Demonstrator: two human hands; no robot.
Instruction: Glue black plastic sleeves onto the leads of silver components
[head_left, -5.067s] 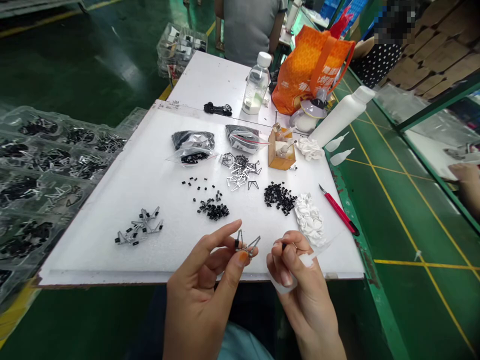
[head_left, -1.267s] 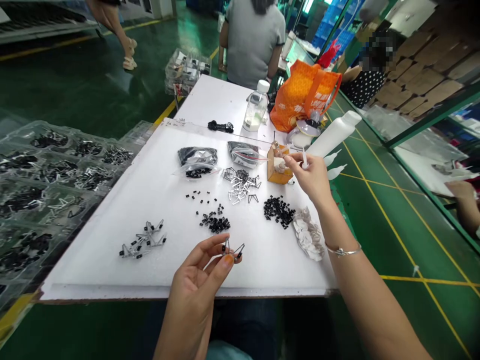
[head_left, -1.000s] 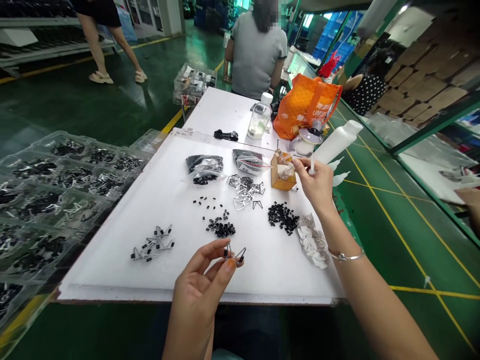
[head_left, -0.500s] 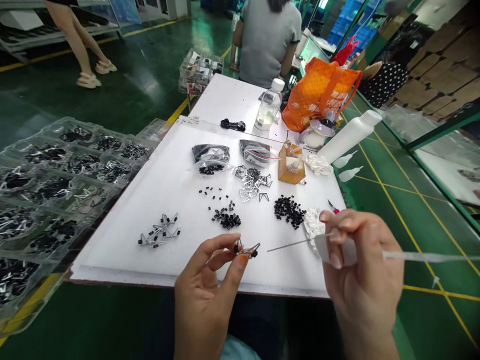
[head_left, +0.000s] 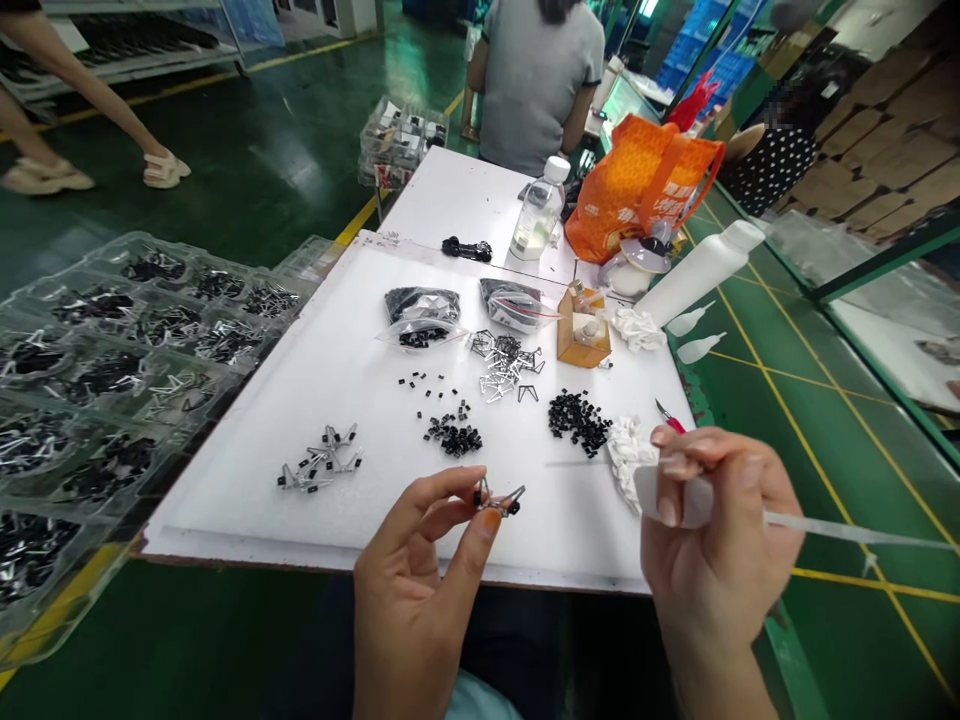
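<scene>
While a small wire-legged component is pinched at the fingertips of the left hand, a slim white dispensing tube is gripped firmly in the right hand, its shaft leaving the hand to the right. The left grip is narrow, closed on the component alone. The component is held above the near edge of a white foam board, with its long axis running roughly left to right. It lies well apart from the right hand, in the gap between the two hands and much nearer the left. The tube's axis is also roughly level, and a hair-thin tip appears to extend from the right hand toward the component, though it is too faint to be sure of. Just beyond the right hand, crumpled white tissue is bunched on the board, with a loose heap of black parts and a red-handled craft knife nearby. A white squeeze bottle is laid further off.
</scene>
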